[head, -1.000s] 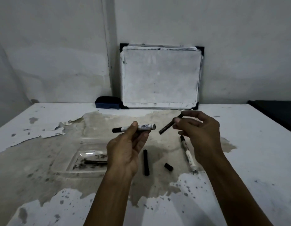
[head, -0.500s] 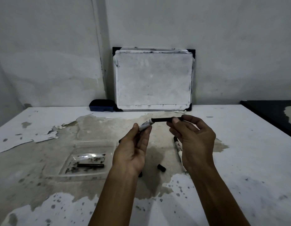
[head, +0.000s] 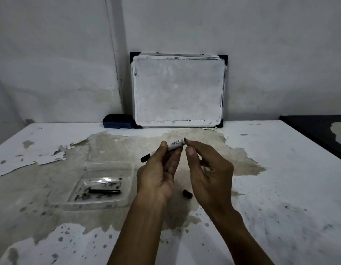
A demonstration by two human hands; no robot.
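My left hand [head: 158, 175] grips a white marker barrel [head: 175, 145] at mid-length, its black tip pointing down and left. The barrel's open rear end faces my right hand [head: 209, 169]. A dark ink stick [head: 184, 139] shows only as a short stub at that end. My right index fingertip touches the stub, while the thumb stays apart from the barrel below it. A small black cap [head: 187, 193] lies on the table under my hands.
A clear plastic tray [head: 108, 165] with ink stains holds a black stick [head: 104, 191] left of my hands. A whiteboard [head: 178, 90] leans on the wall, with a blue eraser [head: 118, 121] beside it. A dark surface [head: 315, 129] adjoins the peeling white table [head: 280, 178] at right.
My right hand brought the black ink stick to the barrel's rear end and slid it in; only its end shows now. The view shifted slightly.
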